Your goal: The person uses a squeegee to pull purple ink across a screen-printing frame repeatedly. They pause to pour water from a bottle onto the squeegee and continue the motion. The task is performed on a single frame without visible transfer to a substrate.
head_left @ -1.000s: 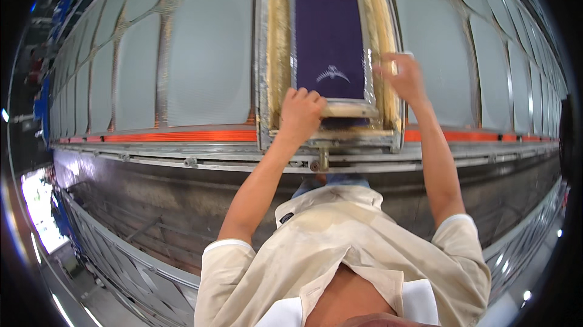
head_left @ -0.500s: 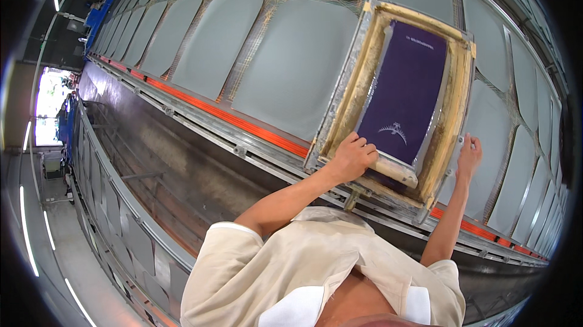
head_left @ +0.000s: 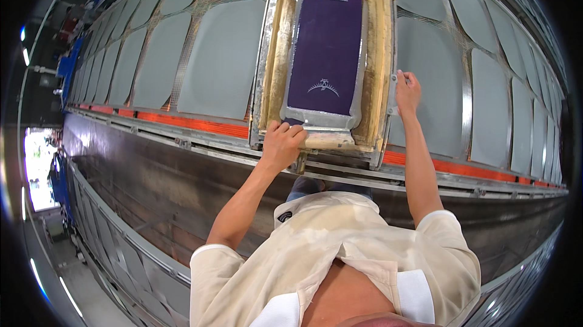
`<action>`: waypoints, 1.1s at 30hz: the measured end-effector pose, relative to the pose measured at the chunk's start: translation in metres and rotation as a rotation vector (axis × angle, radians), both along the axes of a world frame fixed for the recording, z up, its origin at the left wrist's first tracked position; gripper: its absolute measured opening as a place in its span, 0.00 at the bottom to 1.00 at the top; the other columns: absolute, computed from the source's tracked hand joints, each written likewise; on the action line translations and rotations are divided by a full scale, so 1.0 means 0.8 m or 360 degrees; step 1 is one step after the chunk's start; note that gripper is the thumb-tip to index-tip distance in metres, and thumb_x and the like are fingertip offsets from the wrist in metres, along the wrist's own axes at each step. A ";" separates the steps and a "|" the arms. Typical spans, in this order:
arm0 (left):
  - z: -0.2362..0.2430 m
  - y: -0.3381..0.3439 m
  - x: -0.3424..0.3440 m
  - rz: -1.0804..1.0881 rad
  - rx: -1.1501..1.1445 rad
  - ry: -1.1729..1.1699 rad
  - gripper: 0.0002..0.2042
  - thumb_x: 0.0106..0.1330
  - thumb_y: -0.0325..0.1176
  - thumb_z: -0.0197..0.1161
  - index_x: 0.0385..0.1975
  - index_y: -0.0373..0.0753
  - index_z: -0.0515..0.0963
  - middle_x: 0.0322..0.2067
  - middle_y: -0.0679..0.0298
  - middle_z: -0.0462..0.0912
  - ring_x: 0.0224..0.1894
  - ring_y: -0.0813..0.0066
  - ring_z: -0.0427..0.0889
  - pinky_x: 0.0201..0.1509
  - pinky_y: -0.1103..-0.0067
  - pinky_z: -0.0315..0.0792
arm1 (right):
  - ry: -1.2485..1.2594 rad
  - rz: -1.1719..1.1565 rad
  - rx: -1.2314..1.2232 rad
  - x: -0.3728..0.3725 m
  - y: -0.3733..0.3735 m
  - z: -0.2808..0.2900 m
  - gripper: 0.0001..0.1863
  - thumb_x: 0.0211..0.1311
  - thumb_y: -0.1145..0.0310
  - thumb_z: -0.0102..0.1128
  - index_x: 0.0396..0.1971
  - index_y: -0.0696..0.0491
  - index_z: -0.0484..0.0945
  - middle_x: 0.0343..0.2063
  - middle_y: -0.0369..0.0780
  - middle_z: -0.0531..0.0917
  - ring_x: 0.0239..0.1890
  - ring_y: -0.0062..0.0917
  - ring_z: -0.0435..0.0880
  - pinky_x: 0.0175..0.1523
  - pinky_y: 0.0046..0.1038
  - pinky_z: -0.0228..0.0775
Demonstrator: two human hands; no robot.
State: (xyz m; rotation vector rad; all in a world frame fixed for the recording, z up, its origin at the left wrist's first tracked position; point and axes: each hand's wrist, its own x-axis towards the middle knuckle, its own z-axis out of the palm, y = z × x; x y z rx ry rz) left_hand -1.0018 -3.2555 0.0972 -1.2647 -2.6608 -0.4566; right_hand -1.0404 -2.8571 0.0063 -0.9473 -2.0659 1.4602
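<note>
A screen-printing frame [head_left: 265, 54] with worn yellowish edges lies on the long printing table. Its dark purple mesh window [head_left: 331, 41] carries a pale emblem near its close end and small pale lettering at the far end. My left hand [head_left: 283, 145] is closed round the left end of a squeegee [head_left: 328, 140] with a pale handle, which lies across the near end of the screen. A grey-white band [head_left: 322, 119] shows just beyond it. My right hand [head_left: 408, 91] is closed on the right side rail of the frame, its fingers curled at the edge.
Rounded grey panels [head_left: 221, 54] cover the table on both sides of the frame. A metal rail with an orange strip [head_left: 194, 125] runs along the near edge. Behind on the left stands a rack [head_left: 121, 218] beside a walkway, with a bright doorway [head_left: 41, 169] beyond.
My view has turned, so the frame now appears further left and more upright. The squeegee has come slightly nearer to me, baring the grey-white band. Both hands keep their holds.
</note>
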 end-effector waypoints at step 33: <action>-0.017 0.255 -0.597 0.0022 -0.0262 -0.0381 0.18 0.47 0.45 0.79 0.37 0.44 0.88 0.25 0.56 0.85 0.32 0.51 0.85 0.39 0.63 0.76 | -0.0746 0.1430 0.1247 -0.438 0.037 0.085 0.22 0.53 0.55 0.76 0.42 0.56 0.86 0.29 0.49 0.87 0.38 0.46 0.87 0.47 0.41 0.79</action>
